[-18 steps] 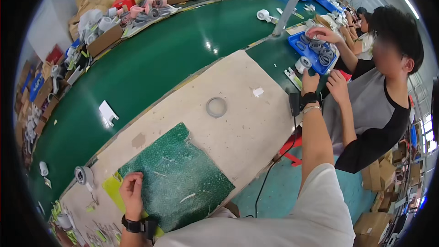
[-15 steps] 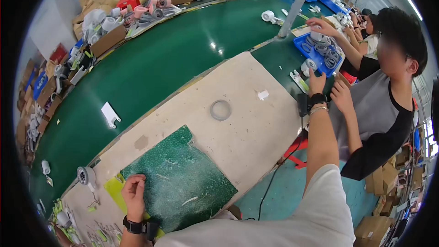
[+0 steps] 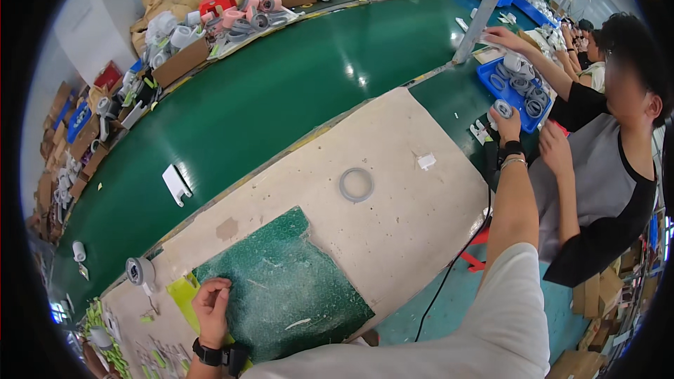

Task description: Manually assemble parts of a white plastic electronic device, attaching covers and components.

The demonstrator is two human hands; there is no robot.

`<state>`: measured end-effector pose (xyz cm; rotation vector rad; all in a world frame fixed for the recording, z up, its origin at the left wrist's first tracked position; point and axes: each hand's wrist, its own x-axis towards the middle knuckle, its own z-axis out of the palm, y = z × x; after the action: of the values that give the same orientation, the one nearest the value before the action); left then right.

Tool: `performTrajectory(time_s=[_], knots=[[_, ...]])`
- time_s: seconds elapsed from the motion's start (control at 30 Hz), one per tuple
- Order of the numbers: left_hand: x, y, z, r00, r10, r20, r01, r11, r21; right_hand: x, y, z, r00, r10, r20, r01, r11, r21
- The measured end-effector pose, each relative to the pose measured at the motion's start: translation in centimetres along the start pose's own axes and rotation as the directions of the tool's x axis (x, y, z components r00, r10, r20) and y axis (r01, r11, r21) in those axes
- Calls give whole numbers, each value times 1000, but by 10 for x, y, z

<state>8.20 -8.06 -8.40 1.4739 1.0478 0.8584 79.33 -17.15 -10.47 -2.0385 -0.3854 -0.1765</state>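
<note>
At the right, my right hand (image 3: 508,126) is closed around a white cylindrical housing (image 3: 501,109) whose grey round end faces up. It is beside a blue tray (image 3: 503,90) of grey rings and white round parts. My left hand (image 3: 213,307) rests at the left edge of a worn green mat (image 3: 291,281), fingers curled in and nothing visible in them. A yellow-green sheet (image 3: 181,297) lies partly under the mat. Left of that hand stands another white housing (image 3: 140,271) with a dark round face. One grey ring (image 3: 356,184) lies on the beige board (image 3: 393,147).
A co-worker (image 3: 597,140) stands at the right, one hand reaching over the tray. Beyond the board runs a green conveyor belt (image 3: 267,98) carrying a white plate (image 3: 175,184). A grey post (image 3: 484,10) rises near the tray. A black cable (image 3: 449,270) hangs off the board's right side.
My right hand has lifted the white housing and turned its round end upward. The view has shifted slightly. A white round part left of the post no longer shows there. My left hand stays put.
</note>
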Motion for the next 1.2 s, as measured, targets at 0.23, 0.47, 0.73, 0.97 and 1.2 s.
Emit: performTrajectory(time_s=[0.23, 0.47, 0.73, 0.97, 1.2], knots=[[4, 3, 4, 1000, -19, 0, 19, 1000, -22, -93, -120, -8, 816, -574, 65, 549, 806, 221], [11, 25, 3, 993, -96, 68, 91, 994, 65, -215, -223, -11, 482, -875, -40, 801, 422, 425], [15, 109, 44, 839, 412, 356, -446, 895, 15, -330, -264, -17, 165, -975, -150, 867, 71, 494], [11, 110, 53, 884, 390, 257, -159, 768, -621, -405, -280, -9, 283, -955, 90, 590, 247, 769], [1, 109, 18, 871, -17, 490, 402, 598, -693, -414, -303, -11, 225, -712, 665, -165, 645, 746]])
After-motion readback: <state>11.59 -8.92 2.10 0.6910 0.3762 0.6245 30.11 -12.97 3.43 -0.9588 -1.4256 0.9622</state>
